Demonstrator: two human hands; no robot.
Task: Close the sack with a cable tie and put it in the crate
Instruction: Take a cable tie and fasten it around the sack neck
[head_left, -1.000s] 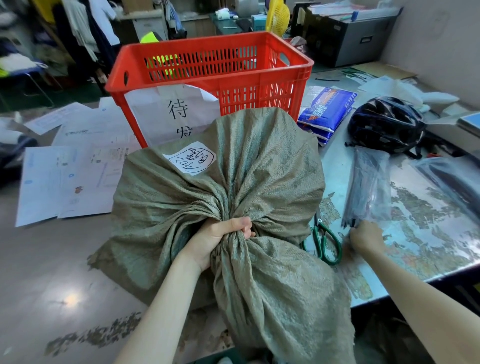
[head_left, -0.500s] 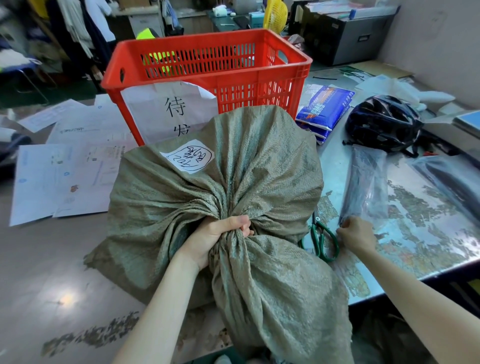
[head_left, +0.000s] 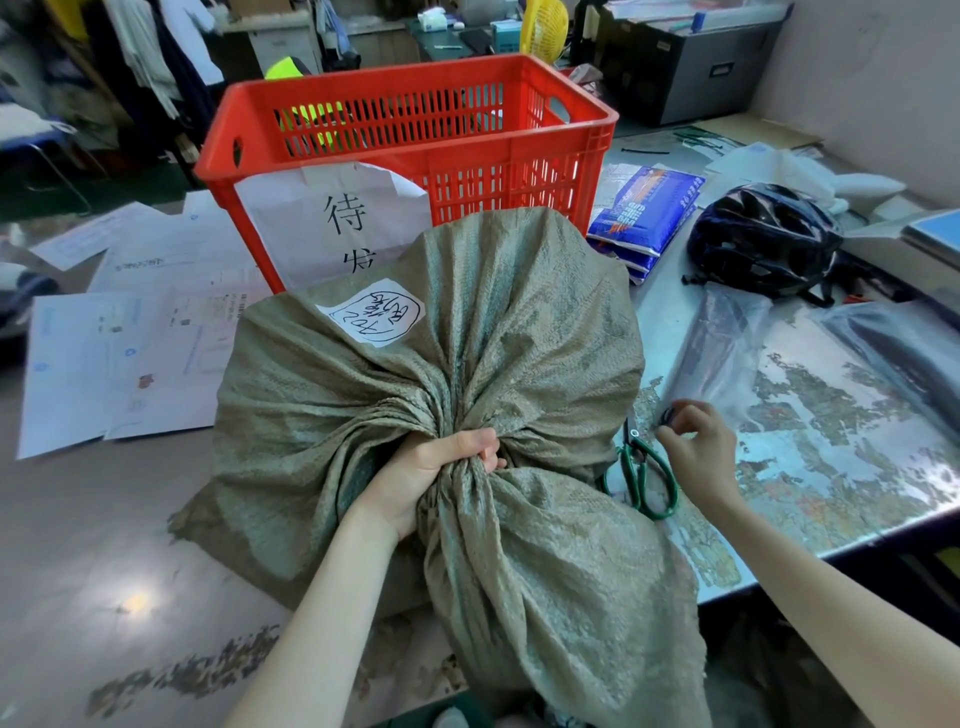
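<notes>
A full olive woven sack (head_left: 519, 322) with a white handwritten label lies on the table in front of the red slatted crate (head_left: 519, 187). My left hand (head_left: 431, 467) is clenched around the sack's gathered neck, and the loose top hangs toward me. My right hand (head_left: 696, 447) is at the near end of a clear plastic bag of black cable ties (head_left: 722, 343), fingertips pinched on the dark tie ends at its mouth. No tie is around the sack's neck.
Green-handled scissors (head_left: 644, 478) lie between the sack and my right hand. A black helmet (head_left: 763, 239), blue packets (head_left: 649, 208) and another plastic bag (head_left: 904, 348) sit to the right. Papers (head_left: 130, 353) lie to the left. The table edge (head_left: 831, 551) runs near my right forearm.
My right hand has slid left and slightly toward the sack along the near end of the cable tie bag, its fingers now pinched. The left hand still grips the sack's neck.
</notes>
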